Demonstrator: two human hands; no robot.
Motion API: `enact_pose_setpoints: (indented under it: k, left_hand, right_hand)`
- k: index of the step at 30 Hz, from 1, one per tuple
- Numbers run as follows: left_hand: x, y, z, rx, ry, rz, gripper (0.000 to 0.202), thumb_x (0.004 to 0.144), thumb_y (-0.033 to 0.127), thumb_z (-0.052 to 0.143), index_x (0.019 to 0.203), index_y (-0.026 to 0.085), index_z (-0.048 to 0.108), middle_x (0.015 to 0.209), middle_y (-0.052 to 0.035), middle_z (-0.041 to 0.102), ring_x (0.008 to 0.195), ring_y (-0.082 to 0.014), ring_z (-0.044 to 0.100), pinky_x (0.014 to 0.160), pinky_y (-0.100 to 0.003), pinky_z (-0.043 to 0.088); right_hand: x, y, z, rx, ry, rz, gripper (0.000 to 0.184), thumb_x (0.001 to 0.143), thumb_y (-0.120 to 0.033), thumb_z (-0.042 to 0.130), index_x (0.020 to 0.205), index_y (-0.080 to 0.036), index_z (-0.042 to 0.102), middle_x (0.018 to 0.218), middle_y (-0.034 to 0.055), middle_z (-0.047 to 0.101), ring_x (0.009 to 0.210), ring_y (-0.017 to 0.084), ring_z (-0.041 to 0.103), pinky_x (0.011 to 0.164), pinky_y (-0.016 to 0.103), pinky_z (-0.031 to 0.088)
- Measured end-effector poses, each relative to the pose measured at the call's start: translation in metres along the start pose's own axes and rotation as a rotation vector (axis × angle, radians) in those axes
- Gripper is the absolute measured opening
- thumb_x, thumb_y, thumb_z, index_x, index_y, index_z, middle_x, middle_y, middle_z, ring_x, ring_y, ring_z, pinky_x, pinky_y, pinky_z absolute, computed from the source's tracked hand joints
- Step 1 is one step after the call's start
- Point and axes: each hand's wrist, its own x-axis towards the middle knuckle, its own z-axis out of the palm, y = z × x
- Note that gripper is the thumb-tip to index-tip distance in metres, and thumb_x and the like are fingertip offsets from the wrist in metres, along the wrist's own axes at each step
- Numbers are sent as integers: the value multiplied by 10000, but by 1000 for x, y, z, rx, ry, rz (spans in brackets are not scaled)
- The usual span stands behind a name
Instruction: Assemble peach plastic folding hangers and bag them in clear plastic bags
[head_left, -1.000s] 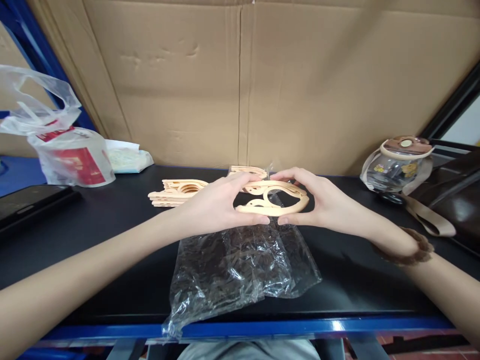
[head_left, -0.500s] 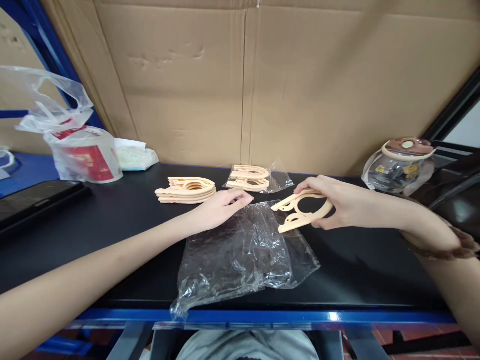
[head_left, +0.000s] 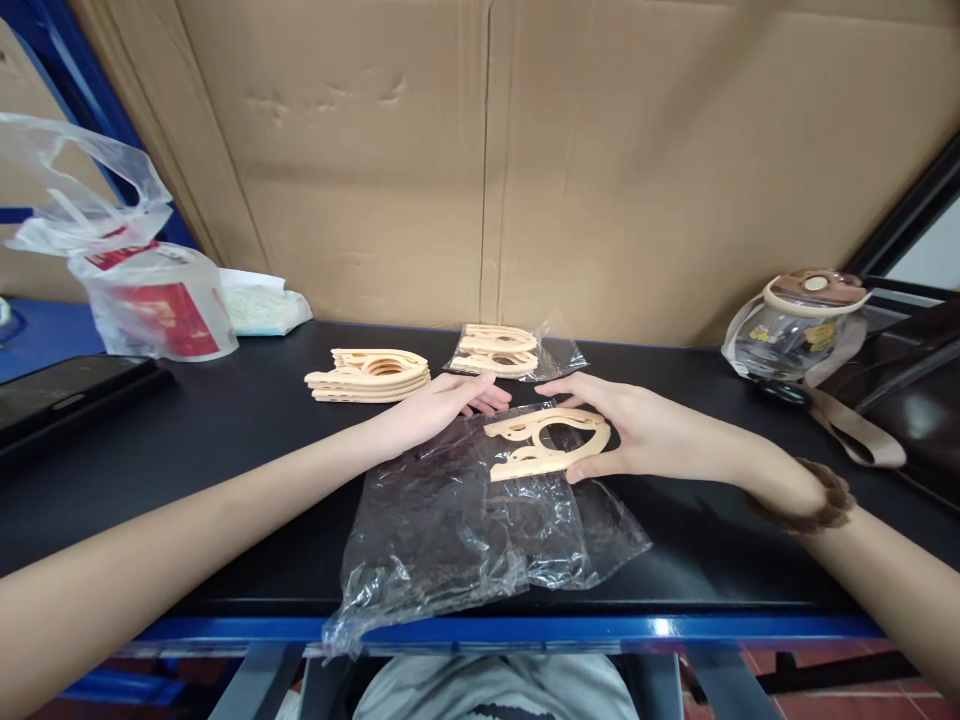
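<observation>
A cream folding hanger (head_left: 551,460), folded up, lies over the clear plastic bags (head_left: 450,520) in front of me. My right hand (head_left: 600,425) is around its rounded end; the thumb touches the lower edge, while the index finger reaches out clear of the top edge. My left hand (head_left: 457,397) is open, fingers stretched, at the upper edge of the bags and holding nothing. Just left of it is a stack of several matching hangers (head_left: 367,378). Behind my hands, two more hangers (head_left: 496,352) sit on or in a clear bag (head_left: 559,352).
A wrapped cup-like container in a plastic bag (head_left: 161,310), a tissue pack (head_left: 262,305) and a dark phone-like device (head_left: 75,395) are at the left. A clear bottle with strap (head_left: 799,330) and a dark bag (head_left: 915,400) stand right. Cardboard (head_left: 600,170) walls the back.
My right hand has moved left with the hanger, bringing it down over the bags, and its index finger has spread away from it. My left hand's fingers have straightened a little.
</observation>
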Motion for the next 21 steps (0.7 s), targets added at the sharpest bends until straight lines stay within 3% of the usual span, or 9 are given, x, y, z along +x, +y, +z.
enact_pose_setpoints:
  k: [4, 8, 11, 14, 21]
  left_hand:
    - [-1, 1, -2, -1, -56, 4, 521, 951, 526, 363, 1060, 132, 687, 1106, -89, 710, 1030, -204, 632, 962, -335, 439]
    - [-2, 4, -12, 65, -174, 61, 483, 956, 513, 360, 1142, 181, 659, 1229, -55, 658, 1129, -197, 588, 988, -314, 415]
    - [-7, 10, -20, 271, -309, 108, 459, 894, 530, 511, 1281, 290, 568, 1372, 6, 555, 1252, -209, 499, 1032, -311, 372]
    - [-13, 15, -23, 428, -414, 156, 667, 766, 523, 690, 1367, 346, 461, 1434, 17, 483, 1288, -232, 456, 1050, -326, 361]
    - [-16, 13, -16, 392, -425, 256, 776, 709, 415, 771, 1396, 354, 415, 1415, 2, 493, 1289, -248, 457, 1067, -351, 358]
  right_hand:
    - [3, -2, 7, -134, 64, -30, 739, 774, -535, 665, 1396, -242, 397, 1380, 90, 509, 1260, 284, 470, 1026, 451, 405]
    - [2, 1, 5, -197, 70, -20, 778, 738, -600, 668, 1377, -219, 438, 1298, 97, 579, 1184, 306, 506, 982, 470, 407]
    - [-1, 7, -2, -172, -14, 15, 771, 728, -604, 670, 1358, -206, 471, 1240, 94, 621, 1133, 305, 530, 971, 467, 396]
    - [-3, 11, -6, -135, -69, 26, 670, 761, -542, 661, 1330, -224, 507, 1226, 77, 635, 1115, 294, 543, 961, 458, 390]
    - [5, 9, 7, -59, 20, -20, 658, 762, -556, 670, 1314, -246, 493, 1116, 38, 683, 1114, 264, 552, 1004, 452, 349]
